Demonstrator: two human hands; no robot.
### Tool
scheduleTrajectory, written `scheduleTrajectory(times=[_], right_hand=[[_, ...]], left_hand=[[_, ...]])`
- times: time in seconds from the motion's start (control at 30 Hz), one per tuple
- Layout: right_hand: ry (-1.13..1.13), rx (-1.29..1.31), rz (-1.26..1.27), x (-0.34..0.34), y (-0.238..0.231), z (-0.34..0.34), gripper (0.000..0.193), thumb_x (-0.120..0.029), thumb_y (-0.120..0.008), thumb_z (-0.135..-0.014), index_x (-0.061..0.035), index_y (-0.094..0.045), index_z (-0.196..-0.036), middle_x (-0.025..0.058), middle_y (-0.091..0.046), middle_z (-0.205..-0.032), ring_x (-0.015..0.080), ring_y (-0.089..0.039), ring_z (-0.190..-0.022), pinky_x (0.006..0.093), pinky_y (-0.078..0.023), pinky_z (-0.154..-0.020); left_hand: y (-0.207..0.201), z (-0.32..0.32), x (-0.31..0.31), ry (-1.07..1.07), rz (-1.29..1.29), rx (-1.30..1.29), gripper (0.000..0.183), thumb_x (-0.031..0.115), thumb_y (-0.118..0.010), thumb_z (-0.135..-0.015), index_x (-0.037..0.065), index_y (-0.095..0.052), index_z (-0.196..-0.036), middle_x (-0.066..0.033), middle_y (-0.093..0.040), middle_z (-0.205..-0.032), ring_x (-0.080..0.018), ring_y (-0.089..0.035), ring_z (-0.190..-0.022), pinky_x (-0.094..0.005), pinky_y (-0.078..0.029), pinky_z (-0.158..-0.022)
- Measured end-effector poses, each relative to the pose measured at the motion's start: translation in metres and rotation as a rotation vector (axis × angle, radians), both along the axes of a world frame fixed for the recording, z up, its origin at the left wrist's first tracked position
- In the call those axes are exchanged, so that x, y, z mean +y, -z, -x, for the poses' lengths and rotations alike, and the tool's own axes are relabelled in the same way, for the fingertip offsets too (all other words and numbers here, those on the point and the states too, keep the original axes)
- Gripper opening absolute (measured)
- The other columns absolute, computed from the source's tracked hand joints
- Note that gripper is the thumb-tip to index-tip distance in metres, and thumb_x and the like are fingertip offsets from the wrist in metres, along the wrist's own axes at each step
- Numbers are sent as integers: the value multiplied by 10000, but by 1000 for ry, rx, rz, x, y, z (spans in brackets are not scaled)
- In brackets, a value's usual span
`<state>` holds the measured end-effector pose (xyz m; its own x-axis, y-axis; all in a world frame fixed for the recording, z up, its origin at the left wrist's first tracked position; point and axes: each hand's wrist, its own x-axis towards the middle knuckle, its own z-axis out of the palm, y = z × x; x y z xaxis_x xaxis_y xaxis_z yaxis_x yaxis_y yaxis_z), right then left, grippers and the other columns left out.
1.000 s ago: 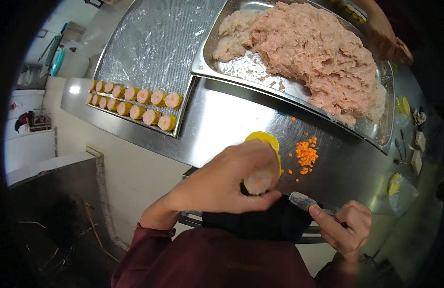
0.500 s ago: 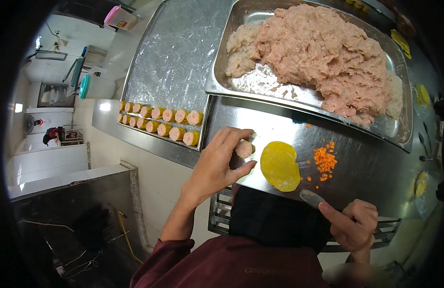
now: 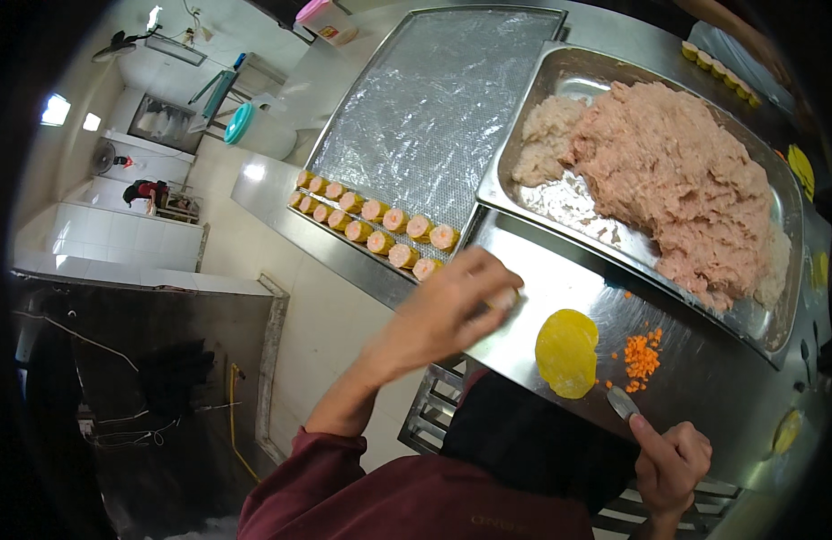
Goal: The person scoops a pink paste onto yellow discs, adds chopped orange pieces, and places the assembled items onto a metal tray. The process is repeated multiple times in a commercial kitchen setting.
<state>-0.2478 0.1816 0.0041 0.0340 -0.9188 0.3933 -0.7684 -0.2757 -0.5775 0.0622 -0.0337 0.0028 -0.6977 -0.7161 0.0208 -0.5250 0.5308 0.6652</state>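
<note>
My left hand (image 3: 447,306), somewhat blurred, grips a small filled dumpling (image 3: 503,300) between thumb and fingers, above the steel table close to the tray's near corner. In my right hand (image 3: 673,459) is a small spatula (image 3: 621,402), its blade by the table's front edge, just below the diced carrot (image 3: 642,355). Between the hands lies a stack of round yellow wrappers (image 3: 566,354). Two rows of open-topped yellow dumplings (image 3: 378,241) with pink filling and orange bits stand along the near edge of the film-covered tray (image 3: 425,99).
A deep steel pan (image 3: 501,184) heaped with pink minced filling (image 3: 677,180) stands beyond the wrappers. Another person's arm (image 3: 740,31) is at the far right, near more dumplings (image 3: 718,70). A tub with a turquoise lid (image 3: 239,123) is at the left.
The view has swung left, so the table appears further right. My left hand has moved with the dumpling closer to the tray's rows. The spatula's blade is now nearer the carrot.
</note>
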Motion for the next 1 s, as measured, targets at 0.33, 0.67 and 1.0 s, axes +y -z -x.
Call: scheduleTrajectory(times=[0.33,0.67,1.0], right_hand=[[6,-66,13,-4,-4,-4,491,38,-698,-701,-92,-866,-1143,-15,-409,-630,125,-438,-502,294,-357,-482],[31,-52,0,-2,-6,-2,469,63,-692,-727,-60,-860,-1147,-3,-416,-630,131,-453,-508,305,-385,-480],[28,-65,22,-5,-8,-3,475,63,-691,-714,-63,-862,-1139,2,-433,-632,141,-476,-519,311,-407,-489]], left_hand=[[8,-47,-107,-84,103,-56,514,52,-780,-945,92,-626,-1434,-95,-706,-1348,-229,-698,-1144,-374,-579,-959],[23,-46,-125,-16,-79,-80,528,3,-782,-918,96,-636,-1416,-96,-739,-1287,-238,-724,-1168,-420,-597,-1014],[19,-39,-121,20,-11,-90,566,-68,-748,-899,89,-633,-1431,-96,-735,-1311,-255,-721,-1178,-439,-584,-1060]])
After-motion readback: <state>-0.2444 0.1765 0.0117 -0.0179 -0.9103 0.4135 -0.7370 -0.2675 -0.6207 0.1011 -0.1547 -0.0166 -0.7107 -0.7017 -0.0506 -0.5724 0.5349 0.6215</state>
